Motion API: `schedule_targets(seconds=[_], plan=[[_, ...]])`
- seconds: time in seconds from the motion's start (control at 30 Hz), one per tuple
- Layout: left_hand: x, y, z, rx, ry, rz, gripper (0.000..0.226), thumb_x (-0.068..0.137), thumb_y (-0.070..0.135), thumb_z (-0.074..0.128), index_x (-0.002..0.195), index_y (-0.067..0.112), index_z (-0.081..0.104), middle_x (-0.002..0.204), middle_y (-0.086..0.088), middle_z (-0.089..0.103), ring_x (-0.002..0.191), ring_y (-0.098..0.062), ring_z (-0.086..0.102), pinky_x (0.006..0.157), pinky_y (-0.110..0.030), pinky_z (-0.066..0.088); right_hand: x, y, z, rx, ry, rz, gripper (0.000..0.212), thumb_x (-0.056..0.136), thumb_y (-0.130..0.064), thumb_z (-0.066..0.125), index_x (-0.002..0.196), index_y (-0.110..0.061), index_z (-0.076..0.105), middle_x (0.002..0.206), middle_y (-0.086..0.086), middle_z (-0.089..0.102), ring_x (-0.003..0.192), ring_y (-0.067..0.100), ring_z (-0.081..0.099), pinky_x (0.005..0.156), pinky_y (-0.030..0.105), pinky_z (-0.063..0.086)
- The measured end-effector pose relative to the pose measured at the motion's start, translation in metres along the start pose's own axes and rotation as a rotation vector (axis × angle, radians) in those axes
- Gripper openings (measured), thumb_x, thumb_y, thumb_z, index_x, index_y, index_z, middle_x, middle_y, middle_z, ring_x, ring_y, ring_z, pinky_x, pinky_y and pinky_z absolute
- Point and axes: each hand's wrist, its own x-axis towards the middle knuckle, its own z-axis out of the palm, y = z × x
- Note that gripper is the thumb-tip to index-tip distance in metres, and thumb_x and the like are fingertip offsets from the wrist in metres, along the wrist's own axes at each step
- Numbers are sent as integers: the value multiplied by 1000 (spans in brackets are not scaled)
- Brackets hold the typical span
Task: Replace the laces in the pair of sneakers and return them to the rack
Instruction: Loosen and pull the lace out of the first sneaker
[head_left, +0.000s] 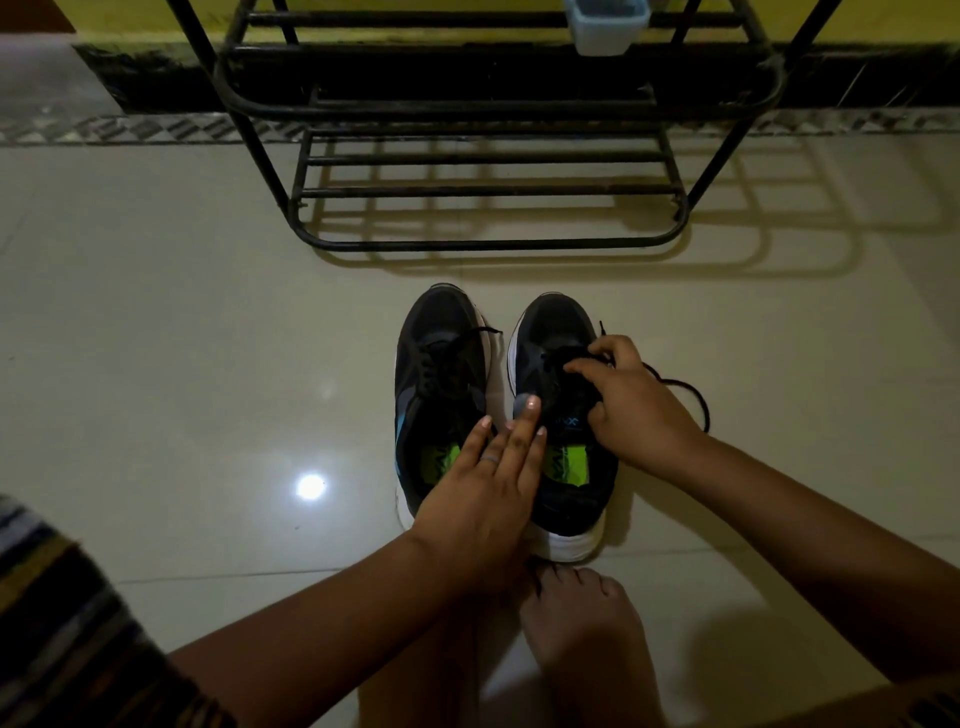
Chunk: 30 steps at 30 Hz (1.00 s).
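Sneakers (498, 410): black, white soles, green insoles. Lace (685, 395): black. Rack (488, 156): black. Floor (182, 338): pale cream tile. Wall (130, 15): yellow.

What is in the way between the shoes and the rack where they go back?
Nothing visible. Only bare floor lies between the two sneakers and the black rack, and its bottom shelf shows no shoes. The right hand pinches the lace of the right sneaker; the left hand rests across both.
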Motion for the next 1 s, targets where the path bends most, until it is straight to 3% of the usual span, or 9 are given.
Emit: schedule_targets(seconds=[0.1,0.37,0.5,0.7,0.83,0.93,1.0], plan=[[0,2,-1,-54,-43,7,95,91,59,34,134,4,-29,133,-20,-48,144,-31,-15,109,-41,-20,2,-4,-5,-54,-36,-12,56,80,1,57,133,-16,49,133,5,32,118,26,43,96,34,44],[-1,2,-3,-89,-65,-14,93,92,60,32,134,4,-29,135,-20,-45,144,-32,-13,107,-41,-22,1,-8,-7,-93,-73,-29,42,78,5,59,116,-11,57,125,4,29,117,23,35,90,26,39],[-1,1,-4,-45,-37,-8,84,97,53,28,133,1,-27,135,-23,-42,144,-35,-4,104,-41,-22,-3,-11,-9,-52,-82,-13,34,77,6,58,103,-15,60,109,-4,27,109,19,30,83,22,34],[-1,2,-4,-43,-60,-4,81,98,48,28,132,2,-28,132,-22,-46,145,-34,-7,107,-42,-19,-15,-17,-17,-100,-82,-48,31,79,-2,61,106,-17,63,108,-5,26,106,16,25,86,26,36],[0,1,-3,-28,-76,6,79,98,45,30,142,1,-19,135,-21,-43,145,-34,-2,108,-43,-17,-26,-24,-28,-95,-121,-97,20,83,-10,58,98,-18,67,106,-5,30,105,15,27,82,27,35],[2,1,-4,4,-61,-2,80,93,48,41,147,-1,8,144,-25,-22,143,-36,17,111,-45,-3,-33,-29,-29,-68,-181,-146,12,84,-15,59,92,-18,68,101,-7,31,100,13,25,76,22,25],[3,2,-8,25,-63,-12,81,92,49,42,147,-1,11,144,-26,-20,142,-36,19,111,-45,-3,-37,-31,-30,-44,-187,-174,8,83,-19,61,87,-22,67,95,-12,31,99,11,25,78,22,27]])
